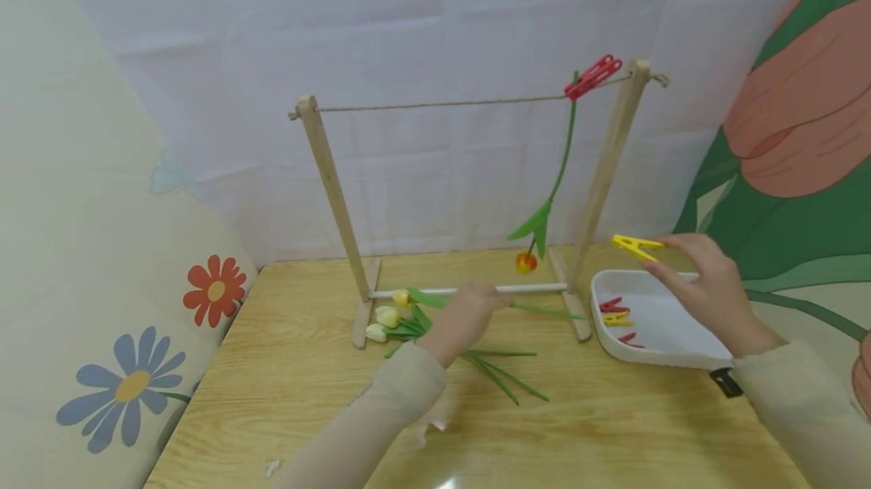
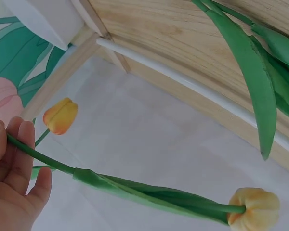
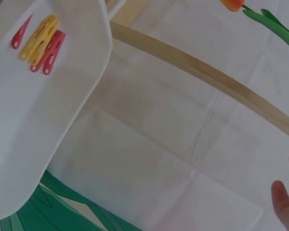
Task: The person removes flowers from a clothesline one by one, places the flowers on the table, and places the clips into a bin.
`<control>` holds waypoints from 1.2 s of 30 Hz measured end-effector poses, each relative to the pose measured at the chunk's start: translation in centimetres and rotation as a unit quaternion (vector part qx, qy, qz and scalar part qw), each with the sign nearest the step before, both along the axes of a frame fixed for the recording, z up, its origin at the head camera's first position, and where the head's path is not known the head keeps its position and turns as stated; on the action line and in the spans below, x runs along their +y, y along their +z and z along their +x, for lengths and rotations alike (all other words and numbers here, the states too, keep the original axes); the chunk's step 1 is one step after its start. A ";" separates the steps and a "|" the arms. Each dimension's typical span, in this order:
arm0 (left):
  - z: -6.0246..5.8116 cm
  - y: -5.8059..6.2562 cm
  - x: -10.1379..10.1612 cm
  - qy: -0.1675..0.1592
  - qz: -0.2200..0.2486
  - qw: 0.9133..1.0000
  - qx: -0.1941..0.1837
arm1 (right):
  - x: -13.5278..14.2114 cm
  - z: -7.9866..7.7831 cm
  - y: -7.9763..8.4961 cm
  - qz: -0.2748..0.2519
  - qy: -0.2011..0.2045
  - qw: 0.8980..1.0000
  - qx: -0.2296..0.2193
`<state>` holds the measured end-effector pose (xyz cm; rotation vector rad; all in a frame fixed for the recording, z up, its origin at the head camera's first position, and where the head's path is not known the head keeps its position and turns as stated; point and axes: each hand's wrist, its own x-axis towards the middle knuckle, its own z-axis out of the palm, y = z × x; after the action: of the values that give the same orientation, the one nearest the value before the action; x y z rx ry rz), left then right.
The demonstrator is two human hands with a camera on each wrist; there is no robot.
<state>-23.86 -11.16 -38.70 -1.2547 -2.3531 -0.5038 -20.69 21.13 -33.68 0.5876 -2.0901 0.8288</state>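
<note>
My left hand (image 1: 466, 319) pinches the green stem of a pale yellow artificial tulip (image 2: 254, 209), held sideways in front of the wooden rack. Beneath that hand, other tulips (image 1: 386, 316) with cream blooms lie on the table, partly hidden by it. My right hand (image 1: 708, 285), raised over the white tray, grips a yellow clothespin (image 1: 636, 246) between thumb and fingers; the right wrist view leaves that clothespin out. From the rack's string (image 1: 442, 103), near its right post, an orange-yellow tulip (image 1: 525, 262) hangs bloom down, its stem clipped by a red clothespin (image 1: 592, 77).
The white tray (image 1: 670, 357) at the right holds red and yellow clothespins (image 3: 38, 41). Two wooden posts (image 1: 333, 194) carry the string, with a white bar (image 1: 531, 289) low between them. A white cloth (image 1: 435, 28) hangs behind. Small white scraps (image 1: 272, 468) lie near the table's front.
</note>
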 end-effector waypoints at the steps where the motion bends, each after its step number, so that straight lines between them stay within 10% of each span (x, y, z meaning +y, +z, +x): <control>1: 0.0 -0.1 0.0 0.001 -0.008 1.000 0.000 | 0.1 0.1 -0.1 0.003 -0.005 1.000 -0.005; 17: 0.1 -0.6 -0.3 0.018 -0.088 0.995 -0.036 | 1.9 0.6 -1.9 0.033 -0.080 0.982 -0.166; 36: 0.2 -1.6 -0.7 0.027 -0.144 0.989 -0.028 | 3.1 0.4 -4.4 0.061 -0.083 0.964 -0.244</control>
<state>-23.63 -11.84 -40.25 -1.3094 -2.5684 -0.1873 -20.29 24.26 -38.10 0.2803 -2.6119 0.8099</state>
